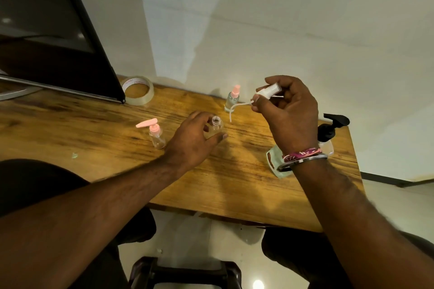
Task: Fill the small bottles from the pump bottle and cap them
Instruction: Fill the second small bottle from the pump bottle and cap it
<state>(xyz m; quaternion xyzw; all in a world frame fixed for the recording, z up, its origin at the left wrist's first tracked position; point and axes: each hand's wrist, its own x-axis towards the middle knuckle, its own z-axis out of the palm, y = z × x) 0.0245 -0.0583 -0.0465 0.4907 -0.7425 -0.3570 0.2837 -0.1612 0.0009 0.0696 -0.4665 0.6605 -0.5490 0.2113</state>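
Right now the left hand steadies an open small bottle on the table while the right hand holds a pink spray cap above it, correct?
Not quite: the spray cap in the right hand is white, not pink. The head view shows this; the left hand does steady the open small bottle on the table.

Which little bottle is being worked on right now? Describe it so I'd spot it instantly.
Start at the wooden table and find the left hand near its middle. Its fingers grip a small clear bottle standing upright. Unlike the two neighbouring bottles with pink tops, its neck is open, with no cap.
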